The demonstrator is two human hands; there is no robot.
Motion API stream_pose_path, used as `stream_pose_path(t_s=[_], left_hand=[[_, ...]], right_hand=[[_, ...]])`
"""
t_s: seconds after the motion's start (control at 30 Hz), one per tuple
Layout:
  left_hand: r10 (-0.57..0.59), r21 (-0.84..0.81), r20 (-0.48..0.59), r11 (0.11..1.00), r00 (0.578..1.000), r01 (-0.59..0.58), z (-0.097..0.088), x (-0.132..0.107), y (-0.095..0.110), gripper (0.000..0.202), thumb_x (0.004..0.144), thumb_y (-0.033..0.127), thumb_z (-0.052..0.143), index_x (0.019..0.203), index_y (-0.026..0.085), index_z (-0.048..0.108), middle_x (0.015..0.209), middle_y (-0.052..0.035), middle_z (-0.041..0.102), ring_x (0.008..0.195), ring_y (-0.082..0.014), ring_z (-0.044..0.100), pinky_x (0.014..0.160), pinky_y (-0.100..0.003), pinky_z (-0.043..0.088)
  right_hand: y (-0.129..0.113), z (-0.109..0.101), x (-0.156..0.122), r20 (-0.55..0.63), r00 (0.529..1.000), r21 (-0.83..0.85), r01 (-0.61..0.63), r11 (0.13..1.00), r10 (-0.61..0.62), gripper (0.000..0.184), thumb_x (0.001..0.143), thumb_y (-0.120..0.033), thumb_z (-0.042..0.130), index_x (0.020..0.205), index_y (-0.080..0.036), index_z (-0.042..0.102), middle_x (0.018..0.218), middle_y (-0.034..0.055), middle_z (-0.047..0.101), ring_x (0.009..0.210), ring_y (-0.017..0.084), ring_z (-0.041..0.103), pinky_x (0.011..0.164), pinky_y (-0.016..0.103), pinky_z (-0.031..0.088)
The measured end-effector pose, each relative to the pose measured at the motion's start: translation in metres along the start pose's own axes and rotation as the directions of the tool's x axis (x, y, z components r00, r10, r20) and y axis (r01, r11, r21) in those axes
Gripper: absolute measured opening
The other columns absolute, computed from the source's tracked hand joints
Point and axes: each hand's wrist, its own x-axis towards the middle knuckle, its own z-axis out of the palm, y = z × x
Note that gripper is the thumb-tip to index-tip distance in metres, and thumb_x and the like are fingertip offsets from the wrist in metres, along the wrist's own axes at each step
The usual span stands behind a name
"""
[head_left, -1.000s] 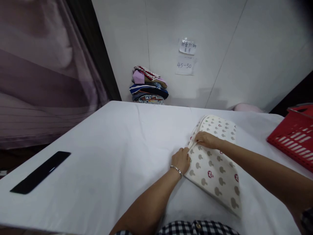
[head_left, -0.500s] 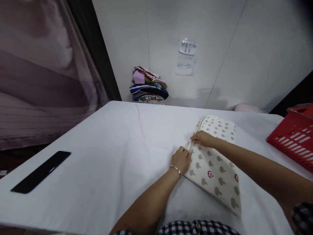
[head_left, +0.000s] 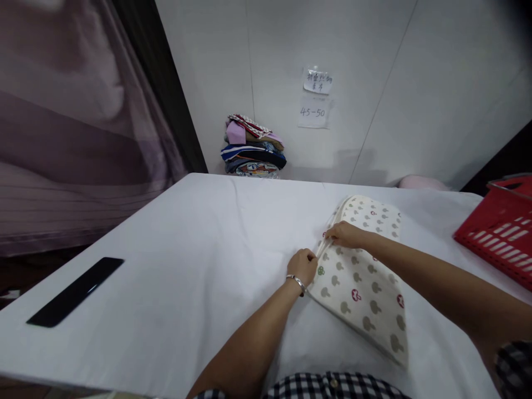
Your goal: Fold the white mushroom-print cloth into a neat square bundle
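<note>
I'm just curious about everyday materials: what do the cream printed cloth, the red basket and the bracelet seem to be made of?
Cream printed cloth: woven fabric, perhaps cotton, with a matte finish; it lies in soft layers with a rounded fold.
Red basket: probably moulded plastic, smooth-looking, with regular slots in its wall.
Bracelet: likely silvery metal, judging by its bright shine; which metal, I can't tell.

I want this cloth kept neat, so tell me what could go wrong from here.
The layers at the left edge of the patterned cloth, where the right hand and left hand are, might slip out of line. The bracelet on the left wrist sits close to that edge and might catch it. The right forearm reaches across the cloth and could brush it askew.
</note>
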Motion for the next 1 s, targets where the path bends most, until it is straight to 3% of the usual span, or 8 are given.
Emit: stream_pose_path(t_s=[0.2,0.37,0.57,0.73,1.0], left_hand=[[0.024,0.011,0.027,1.000,0.999,-0.025,0.002,-0.002,-0.001,0.017,0.074,0.023,0.054,0.088,0.022,0.062,0.090,-0.0006,0.059,0.080,-0.0125,0.056,0.073,-0.024,0.042],[0.022,0.068,0.056,0.997,0.998,-0.026,0.001,-0.003,0.003,0.009,0.076,0.025,0.052,0.078,0.022,0.061,0.092,0.0000,0.056,0.079,-0.0128,0.055,0.071,-0.025,0.042],[0.028,0.076,-0.096,0.997,0.995,-0.021,0.000,-0.004,0.005,0.006,0.077,0.020,0.049,0.076,0.020,0.055,0.089,-0.0002,0.054,0.079,-0.0118,0.054,0.068,-0.023,0.041],[0.018,0.100,-0.016,0.995,1.000,-0.017,0.000,-0.005,0.003,0.005,0.076,0.021,0.051,0.073,0.019,0.054,0.087,0.0003,0.053,0.075,-0.0110,0.054,0.065,-0.023,0.039],[0.056,0.148,-0.035,0.988,0.998,-0.051,0.002,-0.009,0.003,0.005,0.078,0.021,0.047,0.076,0.020,0.052,0.090,-0.0001,0.052,0.076,-0.0114,0.053,0.064,-0.024,0.038]], right_hand=[[-0.001,-0.002,0.002,0.013,1.000,-0.021,0.013,1.000,-0.013,0.021,0.068,-0.016,0.053,0.085,-0.022,0.062,0.085,0.0022,0.068,0.084,0.019,0.059,0.082,0.031,0.033],[-0.003,-0.003,0.005,0.033,0.999,-0.050,0.004,0.999,-0.003,0.027,0.068,-0.016,0.054,0.093,-0.024,0.060,0.080,0.0016,0.068,0.083,0.018,0.060,0.085,0.033,0.032],[-0.007,-0.008,0.006,0.064,0.998,-0.068,-0.013,0.998,0.017,0.029,0.067,-0.014,0.053,0.093,-0.024,0.062,0.088,0.0021,0.069,0.088,0.020,0.060,0.086,0.034,0.032],[-0.008,-0.008,0.007,0.069,0.997,-0.073,-0.019,0.997,0.024,0.028,0.068,-0.016,0.054,0.093,-0.023,0.063,0.089,0.0031,0.069,0.090,0.021,0.059,0.088,0.036,0.031],[-0.011,-0.012,0.008,0.081,0.996,-0.017,-0.030,0.999,0.032,0.036,0.066,-0.018,0.054,0.100,-0.024,0.065,0.088,0.0031,0.070,0.088,0.022,0.061,0.086,0.034,0.037]])
